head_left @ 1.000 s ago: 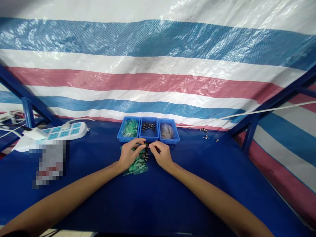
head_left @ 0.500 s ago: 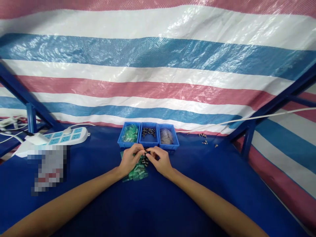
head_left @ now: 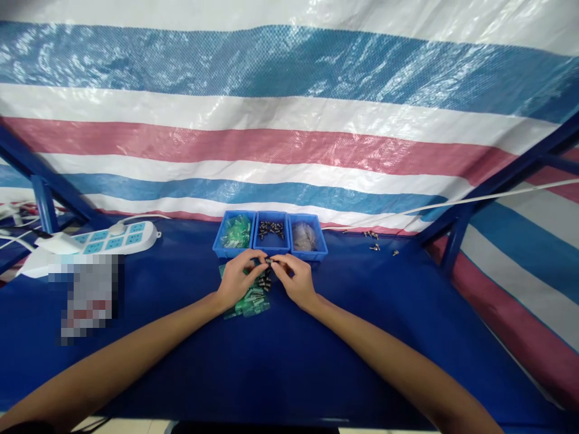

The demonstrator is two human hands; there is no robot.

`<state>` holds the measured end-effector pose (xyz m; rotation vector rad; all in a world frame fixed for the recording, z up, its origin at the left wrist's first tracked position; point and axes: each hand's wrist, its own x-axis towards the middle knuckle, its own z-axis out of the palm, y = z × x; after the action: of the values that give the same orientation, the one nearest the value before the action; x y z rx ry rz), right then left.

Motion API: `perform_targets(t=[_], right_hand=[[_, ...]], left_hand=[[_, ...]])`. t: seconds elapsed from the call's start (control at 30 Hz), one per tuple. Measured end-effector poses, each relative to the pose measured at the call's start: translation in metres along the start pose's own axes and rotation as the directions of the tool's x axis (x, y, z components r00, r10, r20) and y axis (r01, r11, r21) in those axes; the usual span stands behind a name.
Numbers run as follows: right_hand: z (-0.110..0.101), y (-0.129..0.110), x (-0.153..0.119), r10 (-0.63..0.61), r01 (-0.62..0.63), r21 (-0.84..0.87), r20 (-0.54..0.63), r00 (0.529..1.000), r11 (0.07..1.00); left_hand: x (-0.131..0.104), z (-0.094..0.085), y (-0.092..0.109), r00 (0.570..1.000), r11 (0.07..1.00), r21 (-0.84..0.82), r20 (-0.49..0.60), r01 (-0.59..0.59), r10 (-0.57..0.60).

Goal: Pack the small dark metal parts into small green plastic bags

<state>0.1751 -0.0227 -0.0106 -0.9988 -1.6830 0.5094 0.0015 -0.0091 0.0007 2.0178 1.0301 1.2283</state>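
Observation:
Just in front of the bins, my left hand (head_left: 237, 278) and my right hand (head_left: 296, 280) meet fingertip to fingertip. Between them they pinch a small dark metal part (head_left: 268, 261), whose exact kind is too small to tell. Under and beside my left hand lie small green clear plastic bags (head_left: 251, 303) on the blue table (head_left: 271, 361). Several dark, shiny metal parts (head_left: 265, 282) lie on the bags, partly hidden by my left fingers.
Three blue bins stand side by side: the left bin (head_left: 221, 248) holds green bags, the middle bin (head_left: 271, 246) dark metal parts, the right bin (head_left: 312, 255) clear bags. Loose metal pieces (head_left: 375, 247) lie far right. A white power strip (head_left: 147, 236) sits left, by a blurred-out object (head_left: 90, 295).
The view has tilted down slightly, so the table's front edge now shows. Both hands stay together at the small metal part, which now lies more sideways between the fingertips.

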Motion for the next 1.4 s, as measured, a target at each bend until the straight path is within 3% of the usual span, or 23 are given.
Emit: perform_targets(t=[0.2, 0.43, 0.67, 0.93, 1.17, 1.4], right_hand=[[-0.0004, -0.0022, 0.0004, -0.015, 0.015, -0.015, 0.026, 1.0, 1.0], [-0.0002, -0.0012, 0.0013, -0.02, 0.021, -0.023, 0.036, 0.999, 1.0], [-0.0017, -0.0028, 0.0013, 0.016, -0.014, -0.04, 0.052, 0.998, 0.999], [-0.0014, -0.0048, 0.0022, 0.01, -0.009, -0.035, 0.042, 0.999, 0.999], [0.0016, -0.0009, 0.0004, 0.005, -0.005, -0.015, 0.012, 1.0, 1.0], [0.0014, -0.0016, 0.0006, -0.029, 0.029, -0.003, 0.047, 0.998, 1.0]], left_hand=[[0.0016, -0.0013, -0.0012, 0.994, 0.994, 0.054, -0.028, -0.1, 0.101], [0.0019, -0.0033, 0.0032, 0.992, 0.99, 0.068, -0.024, -0.119, 0.121], [-0.0028, -0.002, 0.0003, 0.989, 0.993, -0.006, -0.1, -0.115, 0.114], [-0.0016, -0.0042, 0.0027, 0.989, 0.989, 0.08, -0.076, -0.122, 0.128], [-0.0035, -0.0021, -0.0029, 0.999, 1.0, -0.003, -0.045, 0.018, -0.019], [-0.0037, 0.0007, -0.0051, 0.997, 0.997, -0.081, -0.078, 0.015, -0.022]])
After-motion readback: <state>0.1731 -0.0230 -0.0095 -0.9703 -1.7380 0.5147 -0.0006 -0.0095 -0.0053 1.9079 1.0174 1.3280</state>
